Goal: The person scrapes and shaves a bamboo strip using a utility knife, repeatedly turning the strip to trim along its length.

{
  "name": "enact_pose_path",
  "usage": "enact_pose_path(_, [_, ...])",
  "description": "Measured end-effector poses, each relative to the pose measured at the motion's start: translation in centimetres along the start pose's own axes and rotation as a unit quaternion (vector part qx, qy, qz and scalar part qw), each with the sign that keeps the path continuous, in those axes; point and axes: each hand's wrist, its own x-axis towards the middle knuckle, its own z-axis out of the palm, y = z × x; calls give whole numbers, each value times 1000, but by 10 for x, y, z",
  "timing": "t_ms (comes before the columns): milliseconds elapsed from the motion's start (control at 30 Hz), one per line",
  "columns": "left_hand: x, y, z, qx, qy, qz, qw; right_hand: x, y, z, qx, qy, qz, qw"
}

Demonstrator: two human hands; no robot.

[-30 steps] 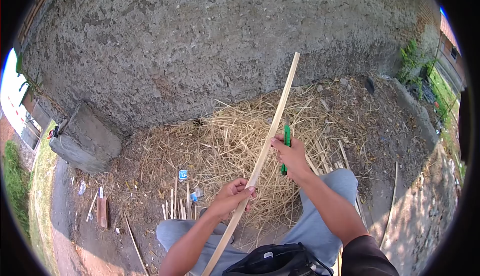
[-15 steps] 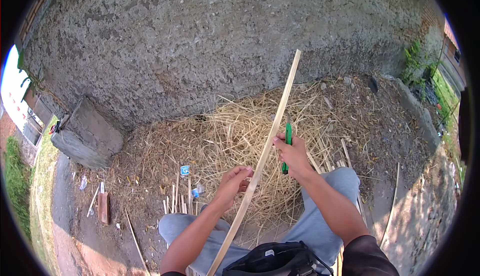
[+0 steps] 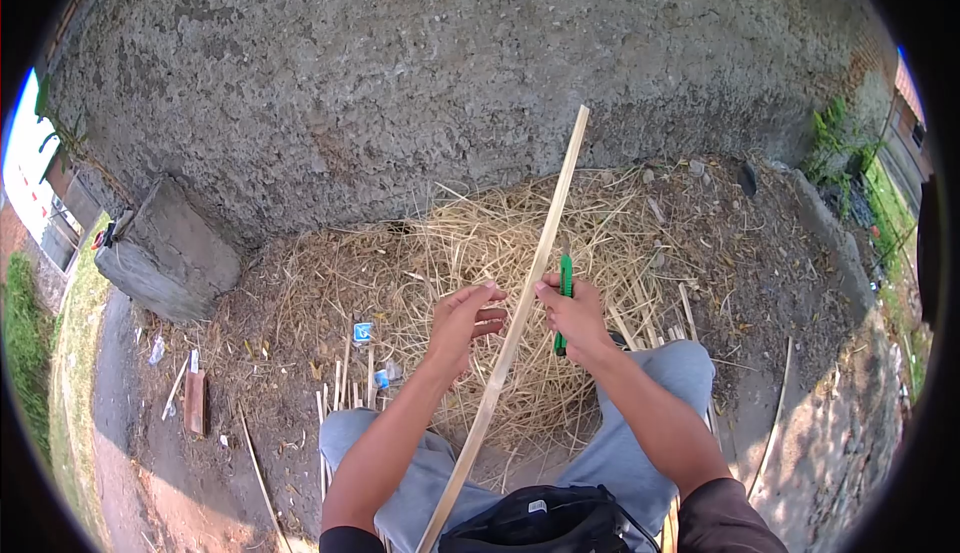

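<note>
Wood strip (image 3: 510,348) slants above the straw pile (image 3: 480,243). Over that pile, the right hand (image 3: 578,315) pinches it and grips a green cutter (image 3: 566,277); the left hand (image 3: 459,329) has loose, spread fingers. The strip might slip, since one hand holds both.

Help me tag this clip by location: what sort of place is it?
Probably an outdoor work spot, perhaps a yard: a rough, weathered wall rises ahead, pale, straw-like strips lie heaped on dirt ground, and grass shows near the right edge.
</note>
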Motion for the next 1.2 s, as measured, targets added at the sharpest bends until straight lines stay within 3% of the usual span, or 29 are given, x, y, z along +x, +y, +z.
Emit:
enact_pose_path(400, [-2,17,-21,-72,39,5,997,-2,-1,4,-10,14,6,1000])
enact_pose_path(1200, [-3,15,-22,28,39,-4,999,-5,-4,7,-17,5,8,1000])
